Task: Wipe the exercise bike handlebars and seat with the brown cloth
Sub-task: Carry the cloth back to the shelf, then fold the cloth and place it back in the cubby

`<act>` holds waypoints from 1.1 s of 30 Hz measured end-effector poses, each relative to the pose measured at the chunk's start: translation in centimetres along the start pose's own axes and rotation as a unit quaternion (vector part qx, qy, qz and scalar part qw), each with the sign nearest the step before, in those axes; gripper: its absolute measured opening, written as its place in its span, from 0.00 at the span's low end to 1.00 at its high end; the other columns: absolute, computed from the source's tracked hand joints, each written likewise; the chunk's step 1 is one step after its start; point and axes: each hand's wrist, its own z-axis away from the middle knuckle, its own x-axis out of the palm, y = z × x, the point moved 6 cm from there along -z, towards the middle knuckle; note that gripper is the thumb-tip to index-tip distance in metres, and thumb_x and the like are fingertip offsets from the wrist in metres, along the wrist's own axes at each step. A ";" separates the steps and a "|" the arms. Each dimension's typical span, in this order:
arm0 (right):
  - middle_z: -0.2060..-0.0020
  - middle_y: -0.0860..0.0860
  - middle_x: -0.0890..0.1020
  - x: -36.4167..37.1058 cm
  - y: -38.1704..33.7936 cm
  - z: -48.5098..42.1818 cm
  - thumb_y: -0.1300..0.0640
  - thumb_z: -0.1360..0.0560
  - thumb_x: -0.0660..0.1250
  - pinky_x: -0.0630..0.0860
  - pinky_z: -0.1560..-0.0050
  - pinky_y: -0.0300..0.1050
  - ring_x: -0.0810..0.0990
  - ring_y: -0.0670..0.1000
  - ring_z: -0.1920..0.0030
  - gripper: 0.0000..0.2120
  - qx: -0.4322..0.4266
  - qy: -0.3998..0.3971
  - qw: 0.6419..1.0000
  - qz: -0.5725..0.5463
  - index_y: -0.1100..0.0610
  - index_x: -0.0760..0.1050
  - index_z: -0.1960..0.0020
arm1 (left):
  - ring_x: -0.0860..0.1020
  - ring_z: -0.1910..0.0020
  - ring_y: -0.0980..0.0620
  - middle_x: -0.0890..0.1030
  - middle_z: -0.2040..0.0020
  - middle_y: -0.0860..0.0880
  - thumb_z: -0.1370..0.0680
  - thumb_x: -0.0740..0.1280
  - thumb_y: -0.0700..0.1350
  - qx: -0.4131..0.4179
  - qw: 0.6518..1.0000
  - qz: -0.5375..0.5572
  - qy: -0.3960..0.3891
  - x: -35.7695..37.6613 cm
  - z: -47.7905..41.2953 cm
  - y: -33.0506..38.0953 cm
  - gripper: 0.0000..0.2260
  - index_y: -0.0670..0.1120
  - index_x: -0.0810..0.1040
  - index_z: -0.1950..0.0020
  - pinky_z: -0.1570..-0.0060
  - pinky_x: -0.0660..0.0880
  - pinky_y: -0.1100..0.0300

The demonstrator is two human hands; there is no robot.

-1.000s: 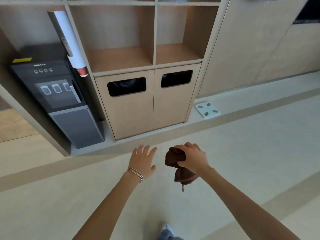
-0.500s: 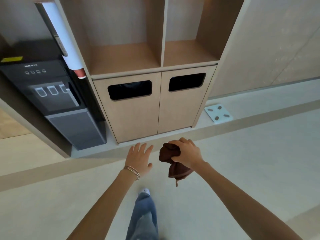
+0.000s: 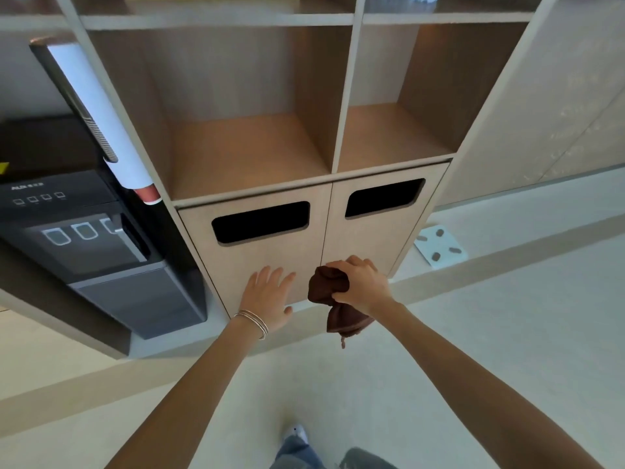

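Note:
My right hand [image 3: 362, 282] is closed around the bunched brown cloth [image 3: 329, 287], whose loose end hangs down below my fist. My left hand [image 3: 269, 296] is held out beside it with fingers spread and nothing in it; thin bracelets circle that wrist. Both hands hover in front of the lower doors of a wooden shelf unit [image 3: 257, 157]. No exercise bike, handlebars or seat is in view.
The shelf unit has two low doors with dark slots [image 3: 260, 221] and open cubbies above. A black water dispenser [image 3: 84, 238] with a cup tube [image 3: 101, 116] stands at the left. A white scale [image 3: 441, 247] lies on the floor at the right. My shoe [image 3: 296, 433] shows below.
I have walked closer to the shelf unit, which now fills more of the view. Both hands keep the same pose, the cloth still in my right hand.

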 end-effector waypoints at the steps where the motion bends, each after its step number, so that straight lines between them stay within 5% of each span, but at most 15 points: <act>1: 0.44 0.49 0.74 0.0 -0.2 -1.1 0.51 0.32 0.69 0.72 0.52 0.48 0.70 0.55 0.42 0.28 -0.002 0.001 1.000 -0.001 0.41 0.66 0.34 | 0.53 0.25 0.42 0.57 0.24 0.46 0.23 0.60 0.55 -0.001 1.000 0.000 -0.002 -0.1 -0.8 -0.7 0.31 0.51 0.50 0.24 0.27 0.53 0.46; 13: 0.44 0.50 0.74 -0.4 -1.1 -14.4 0.52 0.32 0.70 0.72 0.49 0.50 0.70 0.56 0.43 0.28 -0.047 -0.016 0.999 0.002 0.42 0.66 0.34 | 0.52 0.25 0.41 0.55 0.23 0.44 0.23 0.61 0.54 -0.040 0.999 0.005 -0.028 0.0 -8.4 -6.7 0.32 0.49 0.49 0.24 0.26 0.51 0.44; 25: 0.40 0.51 0.74 -3.9 -1.7 -29.0 0.53 0.30 0.70 0.72 0.43 0.52 0.70 0.59 0.40 0.28 -0.127 -0.032 0.991 0.019 0.44 0.66 0.32 | 0.54 0.25 0.42 0.58 0.25 0.44 0.23 0.61 0.53 -0.108 0.994 0.016 0.025 -4.7 -20.0 -10.7 0.30 0.48 0.52 0.24 0.27 0.53 0.46; 33: 0.38 0.53 0.72 -4.8 -4.0 -36.8 0.50 0.29 0.70 0.74 0.44 0.55 0.69 0.60 0.38 0.27 -0.125 -0.018 0.992 0.012 0.47 0.67 0.32 | 0.61 0.29 0.42 0.64 0.28 0.45 0.24 0.63 0.53 -0.147 0.988 0.034 0.045 -6.0 -22.9 -15.4 0.30 0.49 0.55 0.25 0.31 0.61 0.48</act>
